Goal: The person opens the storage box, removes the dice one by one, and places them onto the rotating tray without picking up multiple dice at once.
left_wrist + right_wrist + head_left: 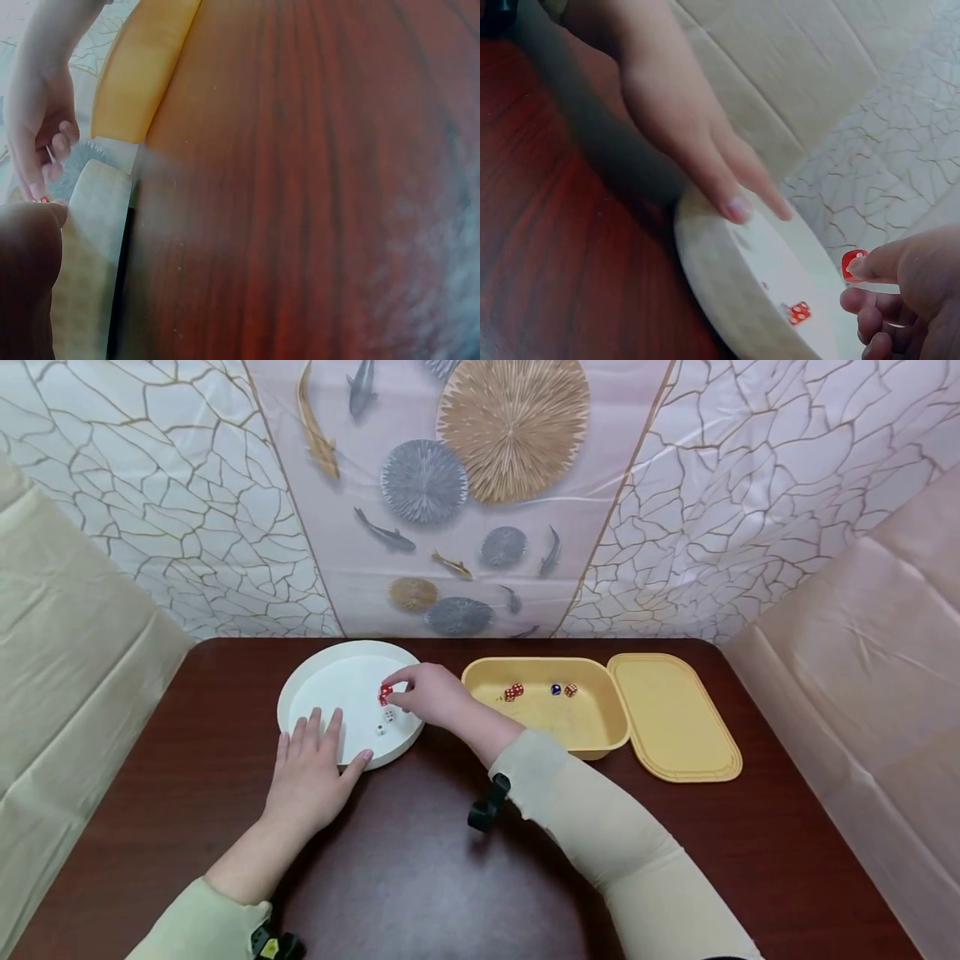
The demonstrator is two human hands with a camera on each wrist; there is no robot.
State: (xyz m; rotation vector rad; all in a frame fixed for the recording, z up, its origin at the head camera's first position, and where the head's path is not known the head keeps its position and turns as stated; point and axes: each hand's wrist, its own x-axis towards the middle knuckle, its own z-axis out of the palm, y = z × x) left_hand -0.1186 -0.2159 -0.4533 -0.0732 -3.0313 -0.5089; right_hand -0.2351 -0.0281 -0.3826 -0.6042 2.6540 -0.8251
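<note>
A round white tray [311, 681] holds red dice and two white dice [389, 716]. My right hand [431, 693] is over its right side, pinching a red die [853, 265] between thumb and finger. Another red die [799, 312] lies in the tray below that hand in the right wrist view. My left hand [306, 777] rests with spread, fairly straight fingers on the tray's front left rim, holding no die. In the left wrist view the right hand [45, 120] shows at the upper left, partly behind the left hand [28, 262].
Right of the tray stands a yellow rectangular container [555, 727] with several red dice and a blue die [556, 689]. Its yellow lid [678, 718] lies flat beside it on the right. The dark brown table [435, 877] meets a patterned backdrop [465, 527] behind.
</note>
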